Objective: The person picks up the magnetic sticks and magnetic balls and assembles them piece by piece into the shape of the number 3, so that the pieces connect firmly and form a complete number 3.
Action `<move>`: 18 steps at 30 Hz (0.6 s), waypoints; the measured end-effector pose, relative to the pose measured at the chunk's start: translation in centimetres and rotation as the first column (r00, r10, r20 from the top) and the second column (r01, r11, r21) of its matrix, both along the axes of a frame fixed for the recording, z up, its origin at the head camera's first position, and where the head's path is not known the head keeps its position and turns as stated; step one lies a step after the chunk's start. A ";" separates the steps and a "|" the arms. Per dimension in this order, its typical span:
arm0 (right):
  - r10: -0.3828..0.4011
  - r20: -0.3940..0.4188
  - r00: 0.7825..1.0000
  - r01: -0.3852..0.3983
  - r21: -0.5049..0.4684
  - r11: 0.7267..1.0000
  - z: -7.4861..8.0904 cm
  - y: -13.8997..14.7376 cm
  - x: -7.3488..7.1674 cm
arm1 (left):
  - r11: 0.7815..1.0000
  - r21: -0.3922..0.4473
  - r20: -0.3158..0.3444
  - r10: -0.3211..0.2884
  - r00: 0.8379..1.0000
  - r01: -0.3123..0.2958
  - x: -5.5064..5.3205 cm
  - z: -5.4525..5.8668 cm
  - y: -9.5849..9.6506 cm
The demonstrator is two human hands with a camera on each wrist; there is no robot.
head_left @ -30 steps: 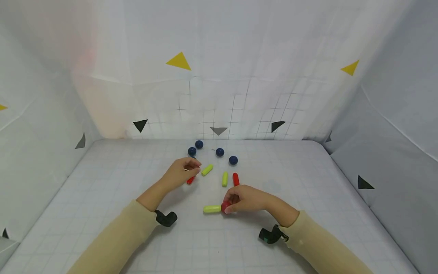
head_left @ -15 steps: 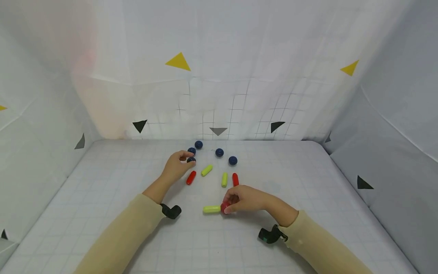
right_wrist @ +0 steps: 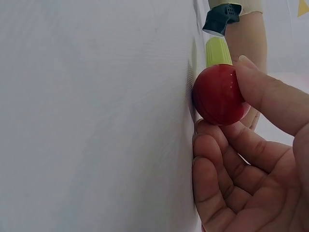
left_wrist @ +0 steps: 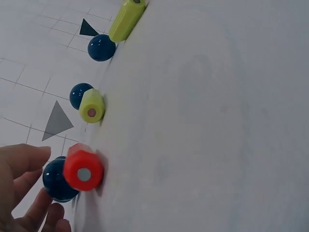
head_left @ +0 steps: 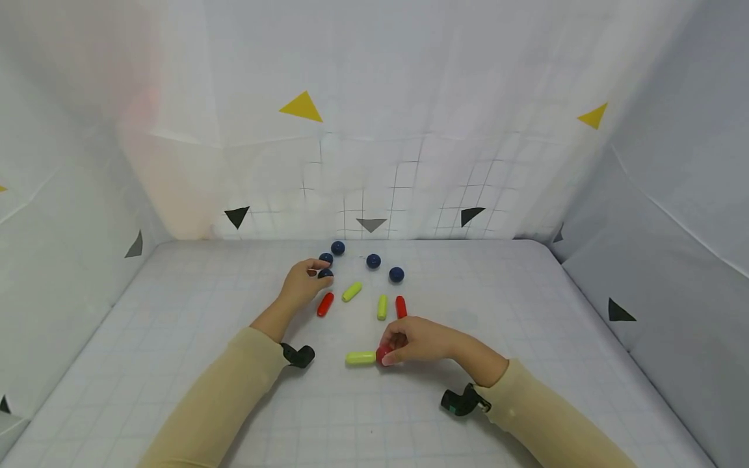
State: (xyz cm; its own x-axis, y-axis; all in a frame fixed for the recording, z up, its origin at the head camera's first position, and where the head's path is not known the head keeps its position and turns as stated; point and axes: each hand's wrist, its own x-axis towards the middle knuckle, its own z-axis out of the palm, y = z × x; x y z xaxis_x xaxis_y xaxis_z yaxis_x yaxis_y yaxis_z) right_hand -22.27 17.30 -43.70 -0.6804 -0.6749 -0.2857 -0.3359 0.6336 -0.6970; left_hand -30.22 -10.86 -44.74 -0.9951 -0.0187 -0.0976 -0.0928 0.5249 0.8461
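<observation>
My left hand [head_left: 300, 285] has thumb and fingers around a dark blue ball [left_wrist: 57, 180] on the table's left side. A red rod [head_left: 325, 304] with a grey disc in its end lies just nearer; it partly covers that ball in the left wrist view. My right hand [head_left: 418, 341] pinches a red ball [right_wrist: 219, 94] between thumb and fingers, low on the table. Against that ball's left side, end-on, lies a yellow-green rod [head_left: 359, 358]. A second red rod [head_left: 400, 307] lies just beyond the right hand, its near end hidden.
Two more yellow-green rods, a left one [head_left: 352, 291] and a right one [head_left: 382, 307], lie between the hands. Farther back are blue balls [head_left: 373, 261], several in all. White sheeting [head_left: 374, 162] with triangles encloses the table [head_left: 497, 273].
My left hand has moved forward from over the left red rod to the blue ball behind it, then stayed there. My right hand keeps its grip on the red ball.
</observation>
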 end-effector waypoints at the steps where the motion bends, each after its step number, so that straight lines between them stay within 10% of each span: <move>1: -0.001 0.000 1.000 0.001 0.000 1.000 0.0 0.0 0.0 | 1.000 -0.002 -0.001 -0.001 1.000 0.001 -0.1 -0.1 0.0; 18: -0.012 0.003 1.000 0.012 0.000 1.000 0.0 0.0 0.1 | 1.000 0.007 -0.014 -0.007 1.000 0.007 -0.1 -0.4 -0.3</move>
State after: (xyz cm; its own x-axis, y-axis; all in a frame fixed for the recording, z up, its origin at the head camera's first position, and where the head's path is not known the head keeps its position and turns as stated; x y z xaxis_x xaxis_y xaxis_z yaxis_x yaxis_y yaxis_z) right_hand -22.14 17.28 -43.72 -0.6875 -0.6669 -0.2874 -0.3262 0.6372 -0.6982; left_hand -30.28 -11.13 -45.16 -0.9964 -0.0114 -0.0839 -0.0775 0.5199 0.8507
